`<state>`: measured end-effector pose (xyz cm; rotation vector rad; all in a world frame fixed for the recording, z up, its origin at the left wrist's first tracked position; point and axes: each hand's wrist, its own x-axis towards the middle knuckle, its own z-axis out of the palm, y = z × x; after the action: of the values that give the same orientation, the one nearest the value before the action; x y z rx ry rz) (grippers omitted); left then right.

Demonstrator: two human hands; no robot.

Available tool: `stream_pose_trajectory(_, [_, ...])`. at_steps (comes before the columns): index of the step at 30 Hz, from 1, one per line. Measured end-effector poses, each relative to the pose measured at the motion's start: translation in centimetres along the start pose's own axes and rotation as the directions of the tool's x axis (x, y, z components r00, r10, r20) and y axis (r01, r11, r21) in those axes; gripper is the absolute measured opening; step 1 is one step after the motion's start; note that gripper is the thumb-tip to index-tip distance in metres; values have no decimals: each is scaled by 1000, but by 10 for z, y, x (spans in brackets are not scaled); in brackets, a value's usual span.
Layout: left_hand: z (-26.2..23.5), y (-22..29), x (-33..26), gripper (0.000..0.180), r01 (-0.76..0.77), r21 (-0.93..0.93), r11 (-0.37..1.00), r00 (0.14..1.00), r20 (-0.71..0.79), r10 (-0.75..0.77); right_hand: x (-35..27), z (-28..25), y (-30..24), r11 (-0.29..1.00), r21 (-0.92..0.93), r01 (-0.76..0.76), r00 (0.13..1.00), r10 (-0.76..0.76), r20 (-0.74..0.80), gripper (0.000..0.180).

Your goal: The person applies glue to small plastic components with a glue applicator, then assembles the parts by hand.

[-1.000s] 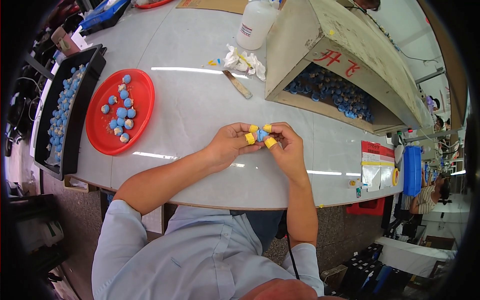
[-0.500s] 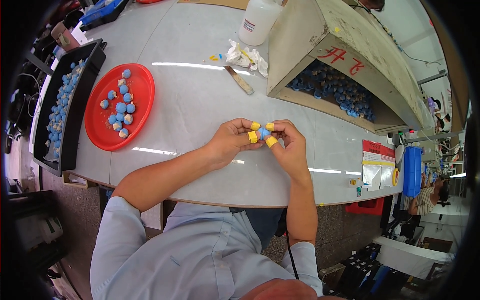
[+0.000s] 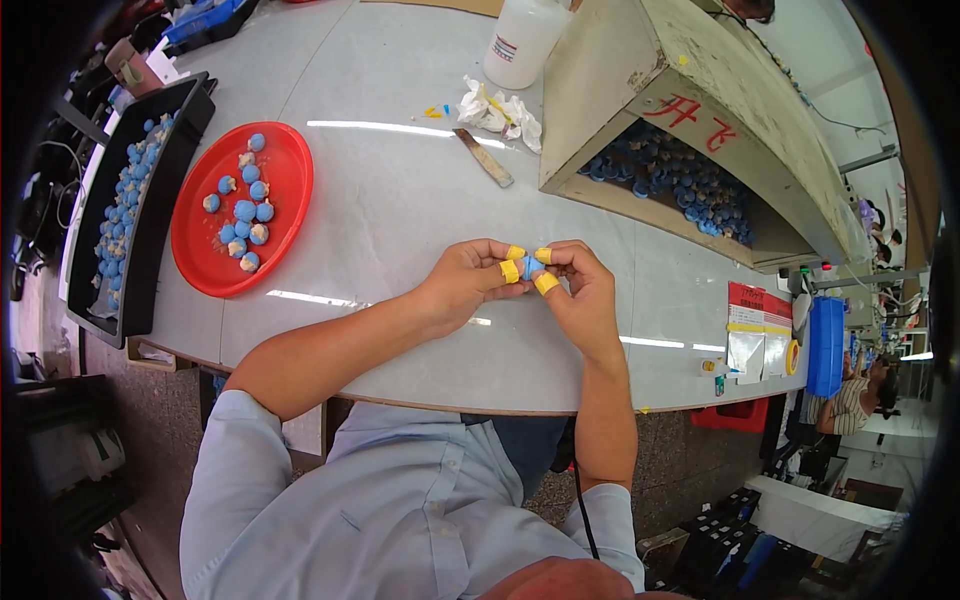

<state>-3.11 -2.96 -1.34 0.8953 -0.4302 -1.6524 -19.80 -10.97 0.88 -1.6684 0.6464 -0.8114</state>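
Both my hands meet over the table, pinching one small blue ball-shaped piece point(image 3: 531, 267) between their fingertips. My left hand point(image 3: 472, 275) is closed on its left side, my right hand point(image 3: 578, 285) on its right. Yellow tape wraps the thumb and index fingertips of each hand. Fingers cover much of the piece, so its details are hidden. To the left, a round red tray point(image 3: 290, 235) carries several similar blue balls point(image 3: 245, 210), some with pale, ragged bits on them.
A black bin point(image 3: 150, 260) full of blue balls stands at far left. On the right is a wooden box point(image 3: 600, 110) heaped with blue pieces. Beyond my hands lie a flat blade-like tool point(image 3: 484, 158), crumpled tissue point(image 3: 500, 112) and a white bottle point(image 3: 520, 45). A blue bin point(image 3: 826, 345) sits at the right edge.
The blue piece appears slightly turned between my fingertips, with a ridged side now showing. Both hands keep their grip, and the whole view has shifted slightly.
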Motion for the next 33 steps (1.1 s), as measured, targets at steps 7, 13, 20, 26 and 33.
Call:
stream_pose_trajectory(7, [-4,-8,3,21,-95,21,995,996,5,94,-1,0,3,997,-64,37,999,-37,8,18])
stream_pose_trajectory(13, [-4,-6,2,23,-109,18,994,994,4,109,1,-3,5,995,-92,46,999,-44,18,16])
stream_pose_trajectory(20, [9,8,0,26,33,82,996,999,-42,-29,-1,-1,0,975,38,-220,976,219,15,17])
stream_pose_trajectory(26, [3,12,-7,22,110,70,991,992,-62,-105,-2,15,7,966,-89,-244,970,244,-11,17])
stream_pose_trajectory(33, [2,1,-3,17,-18,142,990,994,-103,32,-3,24,23,960,-85,-265,960,255,-115,27])
